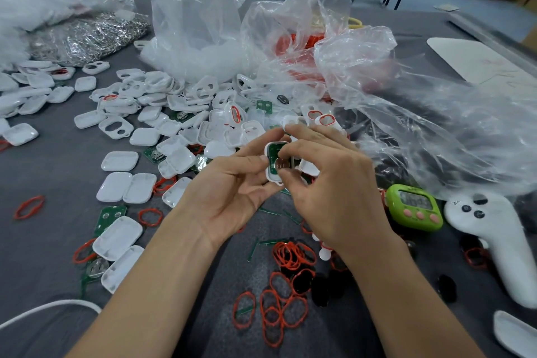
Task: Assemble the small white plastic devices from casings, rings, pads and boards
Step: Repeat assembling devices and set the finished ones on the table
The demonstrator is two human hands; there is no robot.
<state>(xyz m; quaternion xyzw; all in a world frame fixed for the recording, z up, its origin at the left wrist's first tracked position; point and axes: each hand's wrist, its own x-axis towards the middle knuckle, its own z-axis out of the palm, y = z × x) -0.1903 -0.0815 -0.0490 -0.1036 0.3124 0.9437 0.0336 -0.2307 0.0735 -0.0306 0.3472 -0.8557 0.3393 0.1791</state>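
- Spare covers (128, 187) lie on the bench (52, 177) to the left, and a green spare (112, 215) is near them. All are well apart from the work, so no reach is needed yet.
- Left hand (232, 195): palm up, thumb and fingers curled round the casing (268, 167). It holds the casing above mid-bench with the open side facing up.
- Board (273, 154): green, sitting inside that casing. Can't tell if it lies flat all round.
- Right hand (328, 183): thumb and forefinger pinch the board at the casing's right side, other fingers curled. A white piece sits just behind them, and I can't tell if it's held.
- My read of the step: seating the board.
  - Keep the left grip on the casing rim only, so the walls don't flex inward.
  - Press on the board edges, not the metal contact in the middle.
  - Check the corners sit level before closing.
- Red rings (290, 256) and black pads (322, 291) are near, just right of centre, within easy reach.
- Green timer (414, 206) is on the right, clear of the work.
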